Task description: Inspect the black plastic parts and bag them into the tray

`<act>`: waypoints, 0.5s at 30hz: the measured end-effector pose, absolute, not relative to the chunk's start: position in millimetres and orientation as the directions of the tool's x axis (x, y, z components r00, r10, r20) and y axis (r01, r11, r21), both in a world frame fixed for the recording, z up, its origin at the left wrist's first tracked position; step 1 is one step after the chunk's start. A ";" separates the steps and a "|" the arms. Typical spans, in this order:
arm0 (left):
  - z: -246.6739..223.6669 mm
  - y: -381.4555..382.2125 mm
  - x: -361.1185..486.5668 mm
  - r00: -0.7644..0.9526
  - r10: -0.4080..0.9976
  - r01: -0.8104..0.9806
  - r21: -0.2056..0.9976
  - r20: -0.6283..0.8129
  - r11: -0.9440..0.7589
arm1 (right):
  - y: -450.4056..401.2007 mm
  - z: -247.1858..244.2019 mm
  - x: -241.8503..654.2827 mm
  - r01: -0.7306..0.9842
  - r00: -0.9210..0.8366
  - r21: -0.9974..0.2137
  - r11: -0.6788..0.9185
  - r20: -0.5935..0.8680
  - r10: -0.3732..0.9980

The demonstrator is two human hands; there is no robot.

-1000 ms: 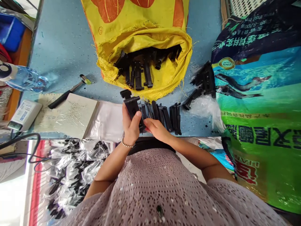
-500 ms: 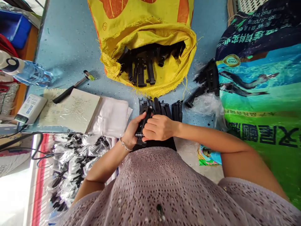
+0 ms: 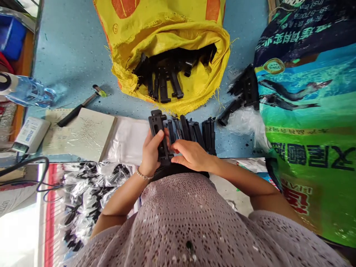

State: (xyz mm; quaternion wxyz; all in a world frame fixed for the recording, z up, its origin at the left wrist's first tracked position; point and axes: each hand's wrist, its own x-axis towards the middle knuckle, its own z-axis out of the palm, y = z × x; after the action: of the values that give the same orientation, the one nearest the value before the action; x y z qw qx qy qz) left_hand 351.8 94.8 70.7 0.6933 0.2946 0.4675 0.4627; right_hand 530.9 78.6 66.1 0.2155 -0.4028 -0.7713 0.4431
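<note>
My left hand [image 3: 151,154] is wrapped round a black slotted plastic part [image 3: 157,122], which it holds nearly upright at the table's front edge, thumb across its face. At the part's lower right end, the thumb and fingers of my right hand [image 3: 191,154] are closed on its edge. Several similar long black plastic parts [image 3: 194,130] lie side by side on the table just behind my right hand. Beyond them, a yellow woven sack [image 3: 203,87] lies with its mouth towards me and more black parts inside.
To the left are clear plastic bags [image 3: 130,135], a pad of paper [image 3: 96,129], a small hammer [image 3: 80,107], a white box [image 3: 32,134] and a water bottle [image 3: 27,91]. A green-blue sack [image 3: 306,122] stands right. Bagged black parts [image 3: 83,200] fill a crate below left.
The black part has risen and stands more upright in my left hand, its top now uncovered. My right hand has shifted from over it to its lower right end.
</note>
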 end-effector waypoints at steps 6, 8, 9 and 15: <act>73.8 96.2 364.5 0.143 0.916 -0.416 0.817 -0.375 0.400 | 77.9 62.7 529.1 0.436 -0.667 -0.741 0.510 0.115 0.736; 70.1 93.2 358.5 0.056 0.953 -0.400 0.868 -0.296 0.293 | 72.8 64.0 532.4 0.461 -0.640 -0.790 0.403 0.019 0.768; 67.1 92.7 353.6 0.045 0.955 -0.376 0.880 -0.294 0.289 | 69.8 64.5 536.9 0.511 -0.603 -0.776 0.370 -0.016 0.798; 34.2 105.2 338.4 0.238 0.749 -0.334 0.672 -0.619 0.661 | 60.6 30.8 582.3 0.910 -0.039 -0.411 0.054 0.044 0.998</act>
State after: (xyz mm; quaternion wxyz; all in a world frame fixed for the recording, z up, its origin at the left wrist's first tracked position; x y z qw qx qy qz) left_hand 338.4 105.2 34.2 0.7592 0.2058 0.5041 0.3565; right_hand 582.3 60.6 30.8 0.1614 -0.6741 -0.7077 0.1368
